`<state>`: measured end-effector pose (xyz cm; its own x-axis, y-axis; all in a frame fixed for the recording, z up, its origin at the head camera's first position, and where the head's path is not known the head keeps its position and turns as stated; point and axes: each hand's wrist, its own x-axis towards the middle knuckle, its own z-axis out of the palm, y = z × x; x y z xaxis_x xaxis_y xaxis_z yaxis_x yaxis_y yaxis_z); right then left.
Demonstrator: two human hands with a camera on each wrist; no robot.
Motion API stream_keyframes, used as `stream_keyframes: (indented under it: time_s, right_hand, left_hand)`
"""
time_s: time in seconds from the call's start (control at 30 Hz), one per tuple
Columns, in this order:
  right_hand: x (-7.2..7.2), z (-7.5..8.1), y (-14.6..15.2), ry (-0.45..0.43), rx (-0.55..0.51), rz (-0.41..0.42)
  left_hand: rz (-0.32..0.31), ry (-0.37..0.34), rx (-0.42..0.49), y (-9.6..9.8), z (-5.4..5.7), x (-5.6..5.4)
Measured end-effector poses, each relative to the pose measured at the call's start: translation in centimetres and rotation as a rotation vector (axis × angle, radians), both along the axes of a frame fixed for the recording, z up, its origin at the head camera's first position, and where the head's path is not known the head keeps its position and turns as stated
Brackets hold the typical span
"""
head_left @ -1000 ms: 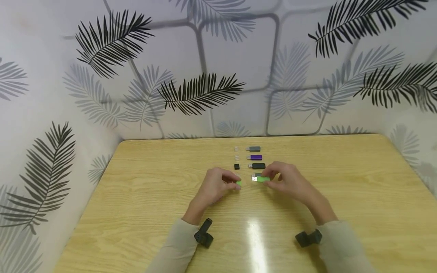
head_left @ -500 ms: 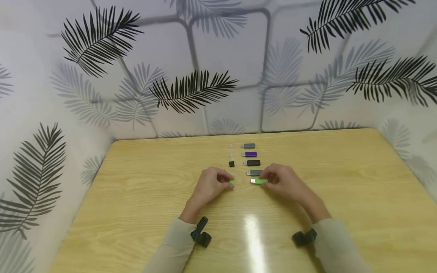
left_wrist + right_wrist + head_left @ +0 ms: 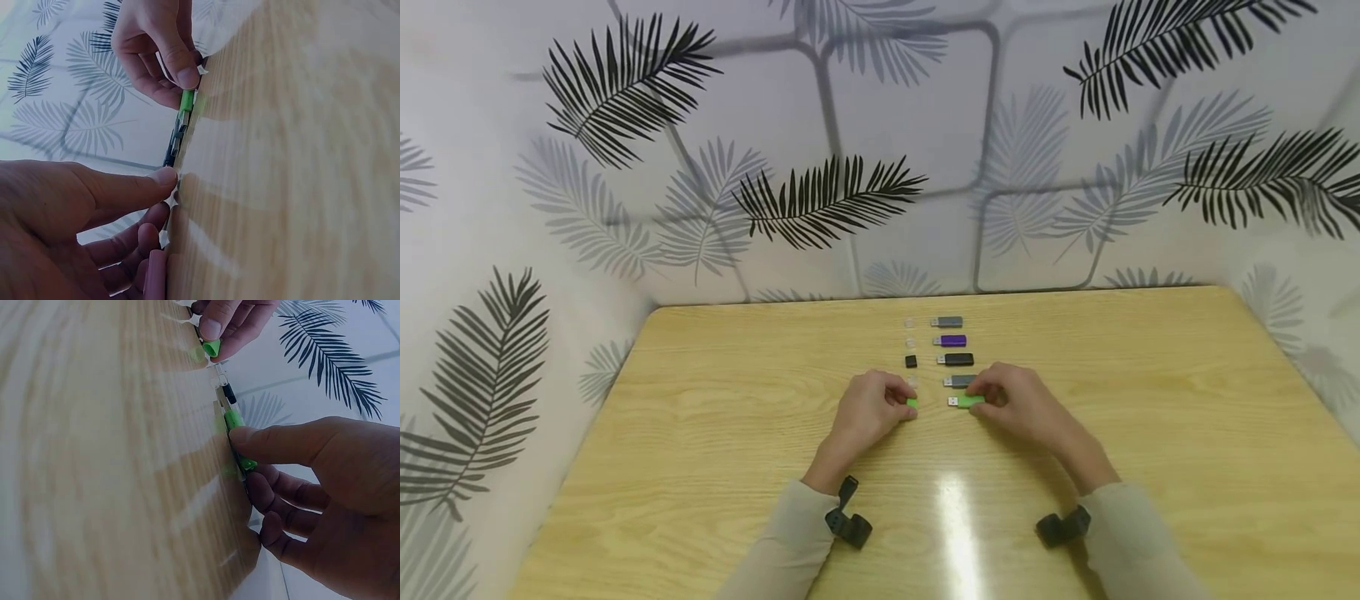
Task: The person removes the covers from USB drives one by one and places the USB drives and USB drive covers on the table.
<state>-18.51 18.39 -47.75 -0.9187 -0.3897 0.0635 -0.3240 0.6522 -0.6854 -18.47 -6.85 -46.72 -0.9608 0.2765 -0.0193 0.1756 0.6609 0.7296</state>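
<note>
My left hand (image 3: 867,410) pinches a small green cap (image 3: 912,403) between thumb and fingers, low over the table; the right wrist view shows the cap's (image 3: 212,348) hollow end. To its right, my right hand (image 3: 1021,402) pinches the back end of a green USB stick (image 3: 967,402), its bare metal plug pointing left. A gap separates cap and stick. Just behind the green stick lies a grey USB stick (image 3: 958,382), partly covered by the right fingers. A clear cap (image 3: 912,382) sits behind the left fingertips.
Farther back, a black (image 3: 956,359), a purple (image 3: 952,341) and another grey USB stick (image 3: 948,322) lie in a column, plugs leftward. A black cap (image 3: 911,361) and two clear caps (image 3: 910,342) line up left of them. A patterned wall borders the wooden table (image 3: 715,433).
My right hand has brought the green USB stick toward the table's front, so it no longer overlaps the grey one. The left hand holds the green cap throughout. The head view shifted slightly.
</note>
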Motion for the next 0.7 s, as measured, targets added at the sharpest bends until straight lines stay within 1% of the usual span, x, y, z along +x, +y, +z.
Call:
stream_keyframes:
  time_s: [0.23,0.4,0.7]
  right_hand:
    - [0.04,0.12,-0.13,-0.016,0.012,-0.001]
    - [-0.07,0.28,-0.16,-0.030,0.020,-0.012]
    - [-0.01,0.43,-0.14,-0.025,0.030,-0.007]
  left_hand:
    - [-0.001,0.003,-0.007,0.03,-0.03,0.08]
    - [0.003,-0.001,0.002,0.03,0.01,-0.11]
    - [0.012,-0.008,-0.002,0.05,-0.05,-0.07]
